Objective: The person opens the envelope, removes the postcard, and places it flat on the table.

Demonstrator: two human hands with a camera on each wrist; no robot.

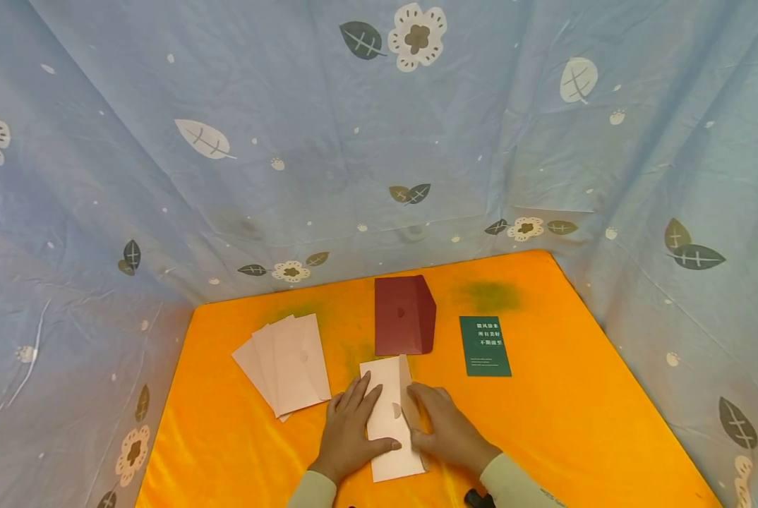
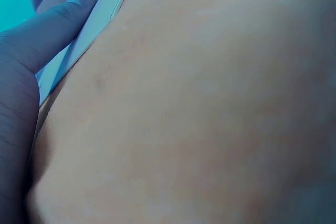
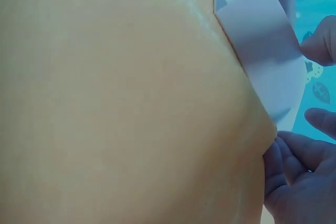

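A pale pink envelope lies upright in front of me, its long flap along the right side, a small half-round notch near its middle. My left hand rests flat on the envelope's left part, fingers spread and thumb reaching across the lower half. At the right edge, my right hand holds the flap with bent fingers and thumb, lifting it partly off the envelope. The flap shows its pale face large in the right wrist view. In the left wrist view a thumb lies over the pale paper.
A fan of several pale pink envelopes lies to the left. Beyond the hands is a dark red envelope, flap open to the right. A green card with white print lies right, on the orange cloth. Blue curtains enclose the table.
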